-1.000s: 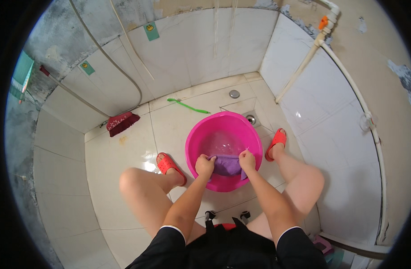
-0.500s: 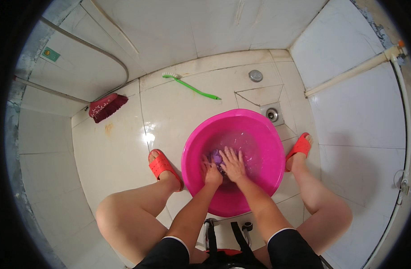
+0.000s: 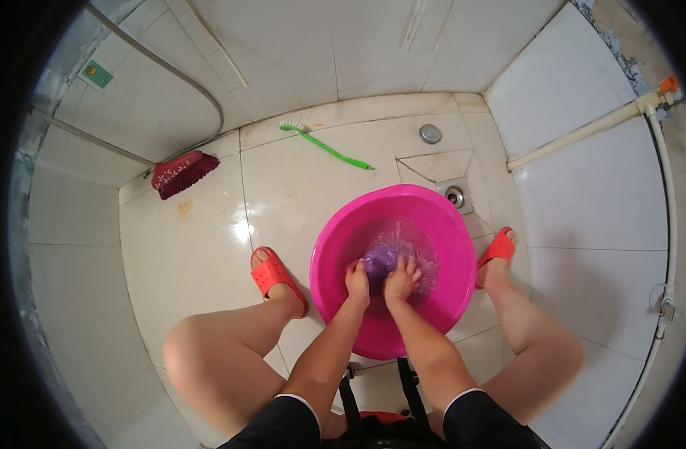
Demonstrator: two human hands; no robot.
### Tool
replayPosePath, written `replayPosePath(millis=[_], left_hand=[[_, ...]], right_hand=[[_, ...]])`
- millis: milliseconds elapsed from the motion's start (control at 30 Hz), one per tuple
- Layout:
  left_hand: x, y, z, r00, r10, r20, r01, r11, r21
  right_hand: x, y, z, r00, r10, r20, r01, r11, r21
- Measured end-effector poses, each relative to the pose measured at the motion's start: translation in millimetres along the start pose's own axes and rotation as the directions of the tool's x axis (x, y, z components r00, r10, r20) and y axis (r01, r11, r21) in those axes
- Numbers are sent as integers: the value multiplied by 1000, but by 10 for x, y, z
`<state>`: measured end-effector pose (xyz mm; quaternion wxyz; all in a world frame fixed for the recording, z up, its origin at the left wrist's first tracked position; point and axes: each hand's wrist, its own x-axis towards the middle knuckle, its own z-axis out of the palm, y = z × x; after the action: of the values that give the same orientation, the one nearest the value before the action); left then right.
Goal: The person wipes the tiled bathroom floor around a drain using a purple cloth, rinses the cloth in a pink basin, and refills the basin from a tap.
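A wide pink basin (image 3: 329,303) of water stands on the floor between my feet. In it a wet purple cloth (image 3: 383,260) lies bunched up, partly under the water. My left hand (image 3: 357,282) grips its left edge, with the fingertips partly hidden. On the cloth's right side, my right hand (image 3: 403,280) has its fingers bent over the fabric. Bubbles and ripples surround the cloth.
A green long-handled brush (image 3: 329,149) lies on the tiles beyond the basin. A dark red broom head (image 3: 182,173) rests by the left wall. Near the basin's far right are a floor drain (image 3: 454,197) and a round metal cover (image 3: 430,134). Red slippers (image 3: 271,275) flank the basin.
My hands have moved apart and the purple cloth has come up between them, showing much more of itself. My right hand has gone from flat to bent fingers. The water is more stirred.
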<state>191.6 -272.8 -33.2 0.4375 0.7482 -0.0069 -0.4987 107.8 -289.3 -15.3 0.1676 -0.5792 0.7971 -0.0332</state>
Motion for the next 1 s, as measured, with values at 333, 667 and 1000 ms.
replayPosePath(millis=[333, 667, 1000], left_hand=[[330, -105, -280, 781, 157, 605, 178, 872, -456], [-472, 683, 157, 982, 158, 103, -175, 968, 181], [-381, 80, -109, 863, 104, 494, -496, -2, 868]], right_hand=[[-749, -580, -864, 884, -464, -46, 383, 667, 639], [341, -34, -778, 874, -452, -180, 460, 888, 4], [-64, 668, -30, 510, -675, 533, 852, 484, -202]])
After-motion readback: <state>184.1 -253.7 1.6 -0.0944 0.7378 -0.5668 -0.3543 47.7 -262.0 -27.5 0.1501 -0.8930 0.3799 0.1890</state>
